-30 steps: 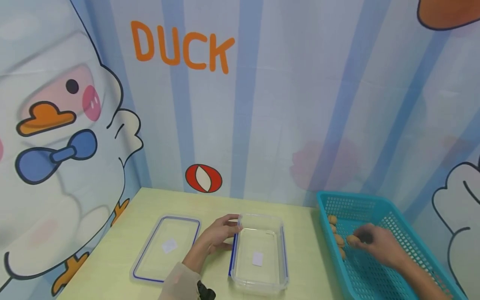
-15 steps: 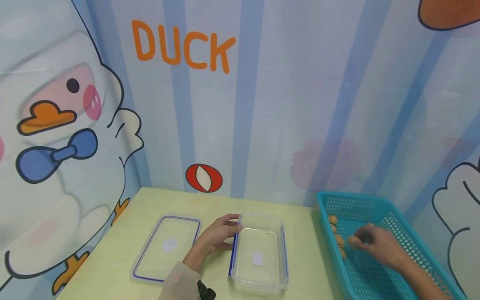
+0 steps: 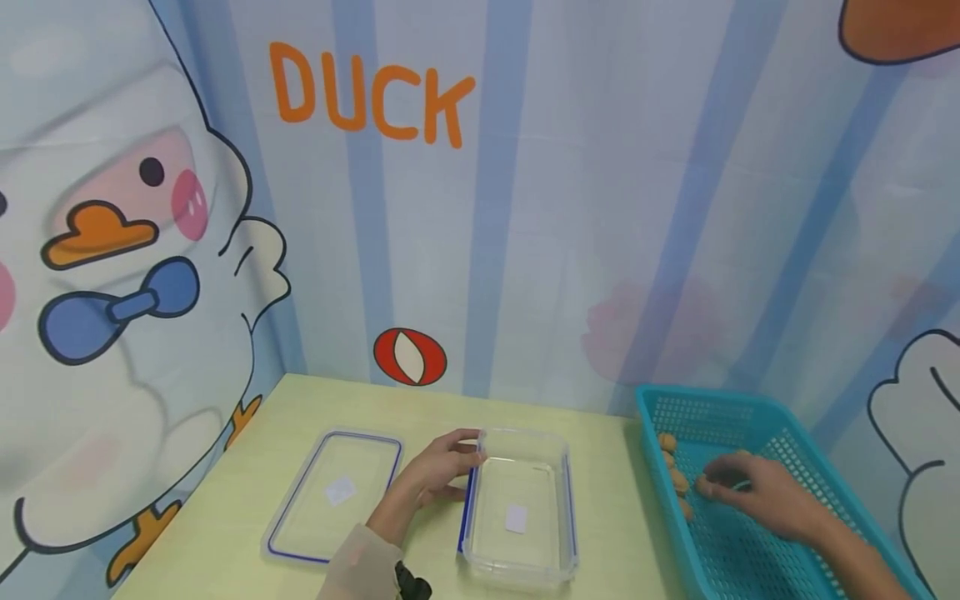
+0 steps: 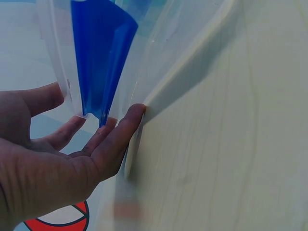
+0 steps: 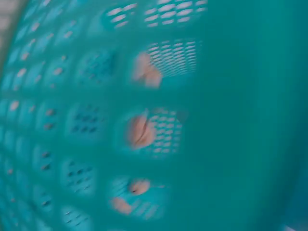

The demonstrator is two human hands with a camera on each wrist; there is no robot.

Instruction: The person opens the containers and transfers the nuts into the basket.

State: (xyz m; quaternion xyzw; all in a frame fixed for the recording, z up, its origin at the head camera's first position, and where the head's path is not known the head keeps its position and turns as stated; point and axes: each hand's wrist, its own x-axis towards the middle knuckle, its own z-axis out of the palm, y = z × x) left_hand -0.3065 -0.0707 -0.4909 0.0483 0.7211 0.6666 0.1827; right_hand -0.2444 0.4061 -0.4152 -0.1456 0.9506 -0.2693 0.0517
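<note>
My left hand (image 3: 438, 468) grips the far left side of a clear plastic food container (image 3: 521, 517) on the table. In the left wrist view its thumb and fingers lie around the wall beside a hanging blue latch (image 4: 101, 57). Nothing shows in the container but a white label on its bottom. My right hand (image 3: 761, 496) is inside a teal basket (image 3: 678, 546), thumb and forefinger pinching a walnut (image 3: 703, 486), mostly covered. Several walnuts (image 3: 678, 481) lie along the basket's left wall. The blurred right wrist view looks through that basket's holes (image 5: 86, 120); the right hand is not distinct there.
A clear lid (image 3: 333, 500) with a blue seal lies flat left of the container. The yellowish table (image 3: 607, 500) backs onto a duck-printed curtain (image 3: 555, 208). The basket's raised walls stand around the right hand.
My right hand has shifted very slightly within the basket, and the walnut at its fingertips shows less. The left hand and container stay put. The head view has turned a little.
</note>
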